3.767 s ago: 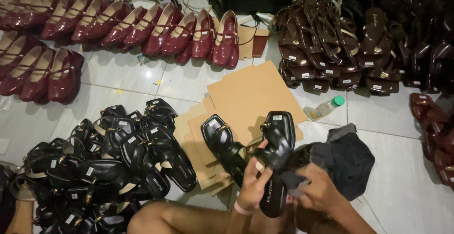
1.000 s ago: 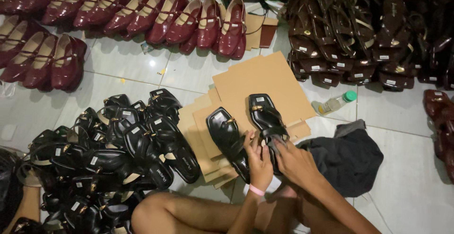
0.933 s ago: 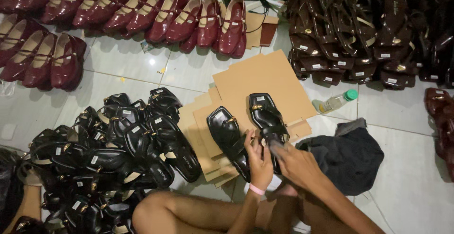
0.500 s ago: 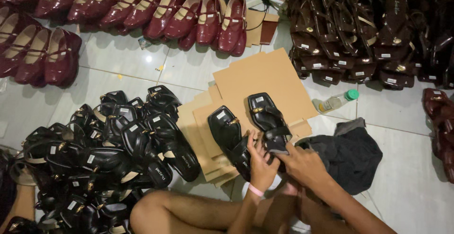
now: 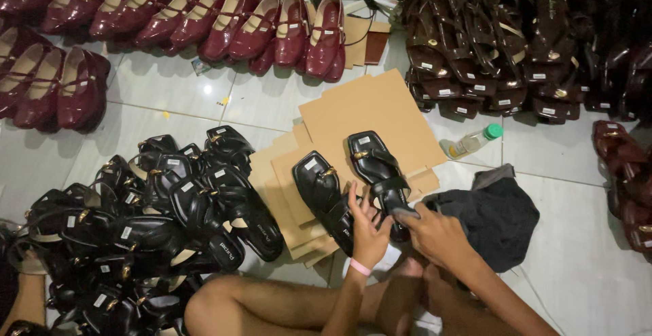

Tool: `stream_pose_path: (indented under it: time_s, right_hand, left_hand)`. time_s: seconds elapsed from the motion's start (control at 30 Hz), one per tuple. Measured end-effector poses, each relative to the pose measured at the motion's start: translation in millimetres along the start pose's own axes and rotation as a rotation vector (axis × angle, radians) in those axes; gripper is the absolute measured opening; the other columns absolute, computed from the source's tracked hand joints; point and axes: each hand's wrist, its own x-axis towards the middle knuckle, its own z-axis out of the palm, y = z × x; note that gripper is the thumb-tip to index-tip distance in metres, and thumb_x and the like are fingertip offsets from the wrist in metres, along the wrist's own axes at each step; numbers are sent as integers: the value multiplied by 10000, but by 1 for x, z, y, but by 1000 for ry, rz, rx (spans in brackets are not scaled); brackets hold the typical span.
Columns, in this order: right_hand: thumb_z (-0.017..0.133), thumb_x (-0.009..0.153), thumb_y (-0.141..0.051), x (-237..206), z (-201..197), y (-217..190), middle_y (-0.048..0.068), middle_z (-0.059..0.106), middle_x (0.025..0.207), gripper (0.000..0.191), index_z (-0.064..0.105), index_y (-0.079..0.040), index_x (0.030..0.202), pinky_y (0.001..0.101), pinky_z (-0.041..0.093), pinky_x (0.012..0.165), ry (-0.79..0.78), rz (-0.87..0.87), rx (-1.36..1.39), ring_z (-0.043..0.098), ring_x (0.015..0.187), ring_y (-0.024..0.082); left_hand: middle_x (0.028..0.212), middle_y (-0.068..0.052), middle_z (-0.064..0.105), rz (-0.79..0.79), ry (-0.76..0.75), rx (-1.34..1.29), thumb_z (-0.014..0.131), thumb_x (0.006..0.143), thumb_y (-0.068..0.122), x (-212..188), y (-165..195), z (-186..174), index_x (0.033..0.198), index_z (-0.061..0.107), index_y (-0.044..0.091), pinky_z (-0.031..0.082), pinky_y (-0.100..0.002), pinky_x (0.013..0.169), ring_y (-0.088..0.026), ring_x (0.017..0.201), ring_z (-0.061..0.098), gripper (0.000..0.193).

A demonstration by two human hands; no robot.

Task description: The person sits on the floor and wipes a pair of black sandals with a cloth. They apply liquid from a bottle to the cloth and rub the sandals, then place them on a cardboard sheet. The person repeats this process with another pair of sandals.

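Since the frame about four seconds back, both black sandals have come down out of the hands and now lie side by side on the cardboard (image 5: 380,115), toes toward 11 o'clock; over the last half second little has shifted.

Around them: a heap of black sandals (image 5: 156,214) lies at 9 o'clock of the cardboard, its nearest pair just beside the stack's left edge. Dark red shoes (image 5: 204,24) run in a row along the top, from 10 to 12 o'clock, with more at the far left. Brown sandals (image 5: 489,51) are packed at 1 o'clock. A small bottle (image 5: 472,142) with a green cap lies on the floor (image 5: 584,241) at 3 o'clock of the cardboard, and a dark cloth (image 5: 496,217) is bunched just beside the right hand at 4 o'clock. A bare knee crosses the bottom at 6 o'clock.

The right sandal (image 5: 377,170) lies with its heel end under the right hand (image 5: 435,237), whose fingers close on its rear strap. The left sandal (image 5: 322,193) lies just beside it at 9 o'clock; the left hand (image 5: 367,231), a pink band at its wrist, rests at its heel with fingers spread loose, touching it but gripping nothing.
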Motion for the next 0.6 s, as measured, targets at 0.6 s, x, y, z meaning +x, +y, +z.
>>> stream_pose_path:
  time_s: [0.6]
  right_hand:
    - [570, 904, -182, 62, -18, -32, 268, 706, 876, 214, 673, -30, 1013, 551, 561, 746, -117, 235, 311, 692, 823, 467]
  left_hand:
    - [1610, -233, 402, 74, -36, 191, 532, 876, -194, -2, -2, 4, 1626, 56, 133, 412, -371, 1162, -289, 1436, 490, 947]
